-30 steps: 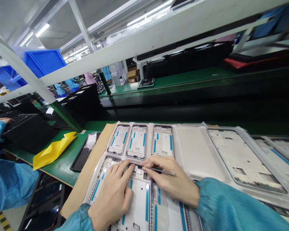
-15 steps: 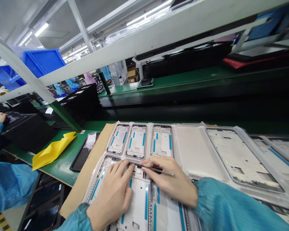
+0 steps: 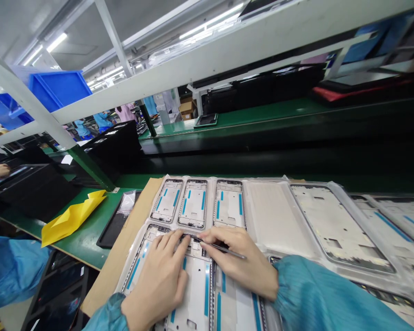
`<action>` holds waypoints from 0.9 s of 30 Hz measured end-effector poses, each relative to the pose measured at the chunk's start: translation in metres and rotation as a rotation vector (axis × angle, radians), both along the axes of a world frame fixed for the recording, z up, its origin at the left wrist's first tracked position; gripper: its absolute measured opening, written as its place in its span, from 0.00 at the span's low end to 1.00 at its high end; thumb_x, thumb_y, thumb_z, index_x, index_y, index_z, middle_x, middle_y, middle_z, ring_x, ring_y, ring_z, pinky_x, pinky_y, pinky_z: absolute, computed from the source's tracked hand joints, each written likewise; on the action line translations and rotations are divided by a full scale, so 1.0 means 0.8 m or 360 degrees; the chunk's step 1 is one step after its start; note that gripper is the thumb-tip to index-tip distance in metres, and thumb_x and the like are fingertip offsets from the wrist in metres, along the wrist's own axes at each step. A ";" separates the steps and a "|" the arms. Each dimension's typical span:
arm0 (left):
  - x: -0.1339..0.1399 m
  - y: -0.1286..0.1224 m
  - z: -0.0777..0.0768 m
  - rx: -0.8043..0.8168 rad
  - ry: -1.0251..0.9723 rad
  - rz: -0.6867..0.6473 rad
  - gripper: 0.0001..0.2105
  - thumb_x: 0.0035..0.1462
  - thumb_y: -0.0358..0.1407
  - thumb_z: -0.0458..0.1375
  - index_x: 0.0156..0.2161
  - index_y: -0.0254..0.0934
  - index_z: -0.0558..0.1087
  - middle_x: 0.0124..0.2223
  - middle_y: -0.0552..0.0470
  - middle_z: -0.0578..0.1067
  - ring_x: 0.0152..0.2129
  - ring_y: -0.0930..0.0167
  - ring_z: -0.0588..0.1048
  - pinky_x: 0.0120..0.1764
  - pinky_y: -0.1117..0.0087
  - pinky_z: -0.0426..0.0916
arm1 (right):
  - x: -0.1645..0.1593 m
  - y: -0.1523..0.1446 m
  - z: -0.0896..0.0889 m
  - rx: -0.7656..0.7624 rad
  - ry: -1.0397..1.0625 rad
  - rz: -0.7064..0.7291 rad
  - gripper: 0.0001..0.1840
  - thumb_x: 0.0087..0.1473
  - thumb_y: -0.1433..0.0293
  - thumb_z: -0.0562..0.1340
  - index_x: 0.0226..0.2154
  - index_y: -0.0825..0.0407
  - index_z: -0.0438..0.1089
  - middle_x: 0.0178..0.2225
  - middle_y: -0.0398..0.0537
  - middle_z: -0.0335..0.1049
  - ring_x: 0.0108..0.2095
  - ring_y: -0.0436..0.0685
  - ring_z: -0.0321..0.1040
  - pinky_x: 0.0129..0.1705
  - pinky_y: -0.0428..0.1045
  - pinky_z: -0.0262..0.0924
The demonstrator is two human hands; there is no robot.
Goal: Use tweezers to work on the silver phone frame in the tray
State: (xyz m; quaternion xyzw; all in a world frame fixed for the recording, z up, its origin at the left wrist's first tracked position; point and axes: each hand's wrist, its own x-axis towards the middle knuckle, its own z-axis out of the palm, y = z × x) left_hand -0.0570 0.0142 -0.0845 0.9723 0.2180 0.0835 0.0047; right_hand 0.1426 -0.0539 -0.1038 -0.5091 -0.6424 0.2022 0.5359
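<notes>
My left hand (image 3: 160, 280) lies flat on a phone frame (image 3: 196, 294) in the near row of a clear plastic tray (image 3: 276, 220), fingertips at the frame's top edge. My right hand (image 3: 239, 262) grips thin metal tweezers (image 3: 221, 248), whose tip touches the same top edge beside my left fingers. Three more phone frames (image 3: 193, 209) with blue strips fill the tray's far row. A bigger frame (image 3: 331, 225) lies to the right.
A cardboard sheet (image 3: 131, 239) lies under the tray on the green bench. A yellow bag (image 3: 71, 218), a black tray (image 3: 115, 225) and black boxes (image 3: 113, 145) are at left. A co-worker's blue sleeve (image 3: 7, 266) is at far left. Blue bins (image 3: 57, 87) sit overhead.
Both hands stay on the same frame with the tweezers at its top edge. The view has drifted slightly right. The co-worker's hand at far left has shifted.
</notes>
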 end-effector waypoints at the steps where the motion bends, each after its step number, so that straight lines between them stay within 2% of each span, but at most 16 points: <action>1: 0.000 0.000 0.000 0.0004 -0.0004 -0.0001 0.30 0.53 0.26 0.48 0.63 0.27 0.62 0.61 0.35 0.65 0.56 0.53 0.64 0.54 0.49 0.63 | 0.000 0.000 0.000 -0.0015 0.0020 0.0005 0.11 0.60 0.70 0.58 0.25 0.51 0.64 0.32 0.44 0.75 0.35 0.56 0.72 0.38 0.50 0.62; 7: -0.003 0.001 -0.004 0.0031 -0.0062 0.0003 0.29 0.53 0.26 0.48 0.62 0.27 0.62 0.61 0.35 0.65 0.56 0.54 0.64 0.54 0.49 0.63 | 0.005 0.002 0.006 -0.0142 0.0182 0.0132 0.11 0.59 0.68 0.59 0.25 0.51 0.65 0.31 0.45 0.74 0.35 0.58 0.72 0.40 0.51 0.63; 14: -0.005 0.000 -0.006 -0.0032 -0.0071 0.0022 0.30 0.54 0.26 0.47 0.64 0.29 0.59 0.63 0.37 0.63 0.58 0.56 0.63 0.57 0.50 0.63 | 0.009 0.006 0.006 -0.0208 0.0173 0.0112 0.12 0.58 0.68 0.59 0.23 0.51 0.66 0.31 0.46 0.74 0.36 0.59 0.71 0.42 0.53 0.62; 23: -0.003 0.000 -0.008 -0.0102 -0.0103 0.0027 0.29 0.55 0.25 0.46 0.63 0.29 0.60 0.63 0.37 0.62 0.59 0.55 0.62 0.57 0.48 0.63 | 0.006 0.005 0.008 -0.0155 0.0089 0.0076 0.11 0.58 0.70 0.59 0.24 0.51 0.66 0.28 0.43 0.73 0.33 0.56 0.71 0.37 0.50 0.60; 27: 0.000 -0.004 0.002 -0.0173 0.0014 0.0074 0.30 0.52 0.25 0.48 0.63 0.28 0.61 0.64 0.37 0.61 0.59 0.55 0.61 0.59 0.49 0.60 | 0.005 0.007 0.007 -0.0088 -0.0006 0.0083 0.12 0.61 0.68 0.57 0.26 0.51 0.68 0.29 0.44 0.74 0.31 0.56 0.72 0.33 0.48 0.61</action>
